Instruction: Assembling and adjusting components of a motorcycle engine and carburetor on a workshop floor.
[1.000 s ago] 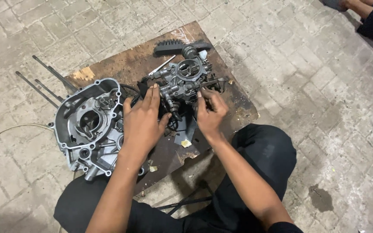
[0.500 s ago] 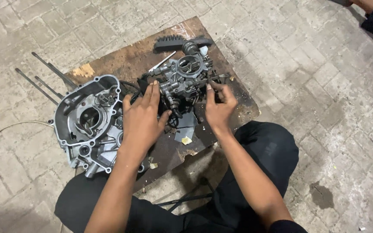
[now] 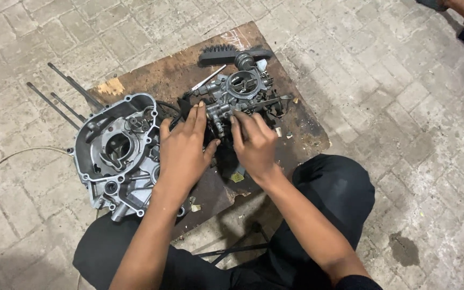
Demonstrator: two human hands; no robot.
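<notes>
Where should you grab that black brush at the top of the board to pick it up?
Best guess: grip the black brush by its bare handle end on the right, coming from above. It lies flat on the wooden board, and the bristled left end looks wider and softer to pinch.

Both hands rest on a grey metal carburettor (image 3: 237,96) standing on a stained wooden board (image 3: 151,75) laid over brick paving: the left hand (image 3: 183,150) lies flat with fingers spread against the near left side of the part, and the right hand (image 3: 253,142) has its fingertips pressed on the near right side, neither hand closed around it. Just left of the left hand lies an open grey engine crankcase half (image 3: 116,150), overhanging the board's left edge, with three thin dark rods (image 3: 60,94) on the paving beyond it. A black brush (image 3: 226,53) lies at the board's far edge, behind the carburettor.
</notes>
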